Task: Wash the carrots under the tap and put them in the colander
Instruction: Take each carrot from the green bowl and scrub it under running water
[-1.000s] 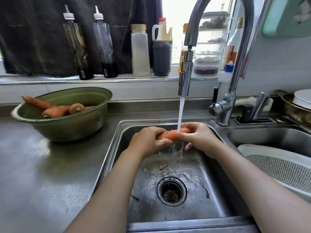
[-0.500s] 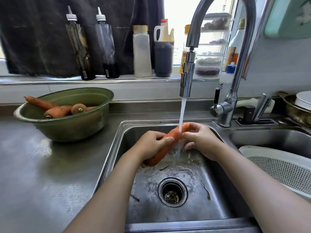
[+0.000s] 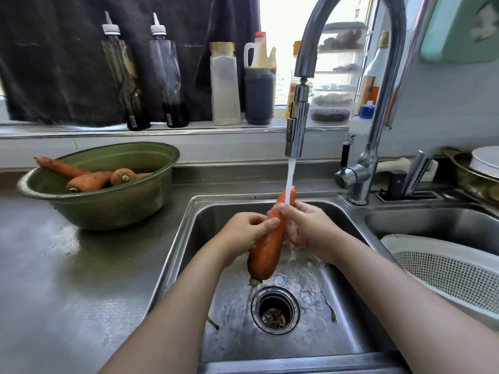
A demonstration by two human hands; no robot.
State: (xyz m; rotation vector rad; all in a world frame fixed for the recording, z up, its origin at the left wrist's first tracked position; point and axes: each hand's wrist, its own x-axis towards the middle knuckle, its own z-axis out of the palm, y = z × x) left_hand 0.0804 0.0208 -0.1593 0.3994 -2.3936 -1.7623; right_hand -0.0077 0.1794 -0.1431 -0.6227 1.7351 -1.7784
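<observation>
An orange carrot stands nearly upright over the sink, thick end down, its tip under the running water from the tap. My left hand grips its middle from the left. My right hand holds its upper part from the right, fingers curled round it. Three more carrots lie in a green bowl on the counter at the left. The white colander sits in the right basin, and I see no carrot in the part that shows.
Several bottles stand on the window ledge behind the sink. The drain is open below the carrot. A metal pan with a white plate sits at the far right. The steel counter at the left is wet.
The carrot has turned from lying across between my hands to nearly upright, its thick end swinging down toward the drain. Both hands have kept their hold on it under the stream.
</observation>
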